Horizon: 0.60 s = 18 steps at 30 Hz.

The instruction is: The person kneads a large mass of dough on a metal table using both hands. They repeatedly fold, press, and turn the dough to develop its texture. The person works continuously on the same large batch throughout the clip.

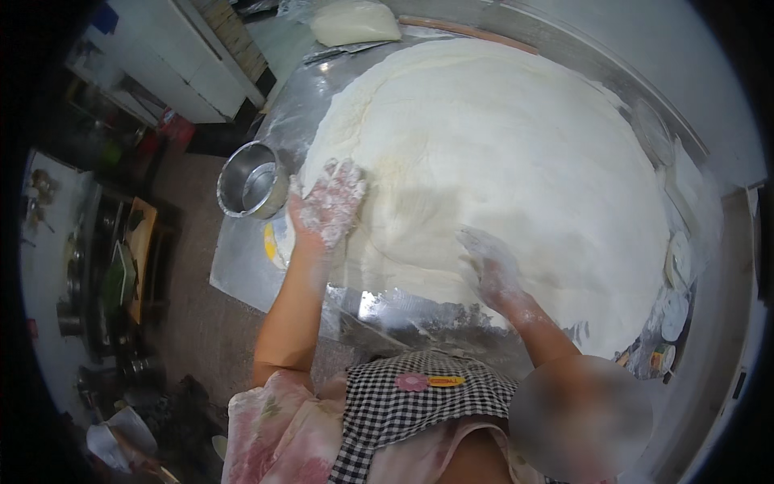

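A broad, pale layer of dough or flour (514, 151) covers most of the metal worktable (242, 260) before me. My left hand (331, 202) is palm up at the layer's left edge, its fingers apart and caked with white flour. It holds nothing. Over the near part of the layer, my right hand (491, 269) is dusted white and slightly blurred, with fingers extended and nothing visible in them. Whether it touches the surface I cannot tell. Just left of my left hand stands a round metal pot (266, 199). A yellow-and-white item (272, 245) lies partly hidden behind my left wrist.
A bulging plastic bag (357, 24) and a long wooden stick (465, 31) lie along the far edge. By the right wall are a round, sieve-like object (653, 132), plastic wrapping and a small can (663, 358). A wooden board (143, 260) stands across the floor, left.
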Motion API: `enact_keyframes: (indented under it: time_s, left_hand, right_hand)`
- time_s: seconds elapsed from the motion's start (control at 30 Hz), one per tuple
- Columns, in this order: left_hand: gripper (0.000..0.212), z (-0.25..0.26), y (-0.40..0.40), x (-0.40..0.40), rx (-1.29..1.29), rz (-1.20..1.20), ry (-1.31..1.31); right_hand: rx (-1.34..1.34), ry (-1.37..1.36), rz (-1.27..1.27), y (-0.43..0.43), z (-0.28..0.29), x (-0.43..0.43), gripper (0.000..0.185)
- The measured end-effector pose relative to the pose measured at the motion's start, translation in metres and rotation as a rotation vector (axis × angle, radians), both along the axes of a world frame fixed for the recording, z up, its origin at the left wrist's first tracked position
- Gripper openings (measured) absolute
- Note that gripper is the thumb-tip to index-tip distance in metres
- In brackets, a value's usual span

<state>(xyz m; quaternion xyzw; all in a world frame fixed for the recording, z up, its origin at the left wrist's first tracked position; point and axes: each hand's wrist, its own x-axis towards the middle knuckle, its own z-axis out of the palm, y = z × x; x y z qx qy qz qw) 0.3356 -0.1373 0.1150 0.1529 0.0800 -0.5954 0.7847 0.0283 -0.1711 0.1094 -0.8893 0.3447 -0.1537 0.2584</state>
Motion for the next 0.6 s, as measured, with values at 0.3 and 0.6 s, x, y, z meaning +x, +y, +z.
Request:
enact_keyframes:
  time_s: [0.3,0.6]
  left_hand:
    - [0.07,-0.047,-0.071,-0.063,-0.39,-0.276,0.452]
    - [0.066,0.015,-0.101,-0.15,-0.053,-0.436,-0.114]
  right_hand:
    - [-0.184,-0.299,-0.005,0.006,0.05,0.126,0.065]
    - [-0.24,-0.048,-0.365,-0.11,0.0,0.068,0.067]
